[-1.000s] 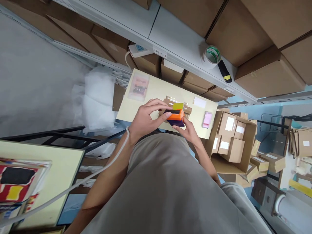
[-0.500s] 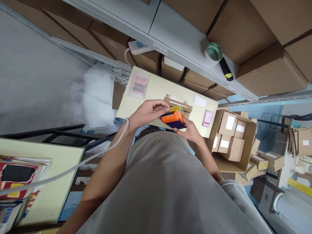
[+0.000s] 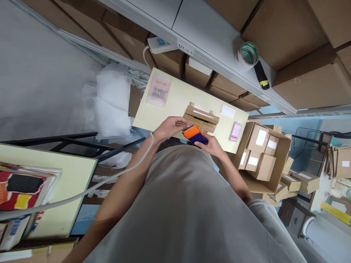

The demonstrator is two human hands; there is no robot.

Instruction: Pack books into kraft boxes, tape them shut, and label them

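My right hand [image 3: 212,145] is closed round the right end of a small orange and dark-purple box [image 3: 197,136], held tilted just in front of my body. Beside the box's left end is my left hand [image 3: 172,126], its fingers curled together in a pinch; what they hold, if anything, is too small to make out. A bit of yellow-green shows behind the box. A flattish brown cardboard box [image 3: 202,114] with clear tape lies on the pale yellow table [image 3: 179,87] just beyond my hands.
A large open carton [image 3: 241,179] at right holds several small labelled boxes. The shelf above bears a tape roll [image 3: 249,54], a black-and-yellow cutter [image 3: 261,75] and a power strip [image 3: 161,44]. A pink printed packet [image 3: 158,91] and a blurred phone-like item [image 3: 235,131] lie on the table.
The orange and purple box has turned, and its yellow-green part is now mostly hidden. My left hand has drawn back slightly from the box's top. The view has shifted a little.
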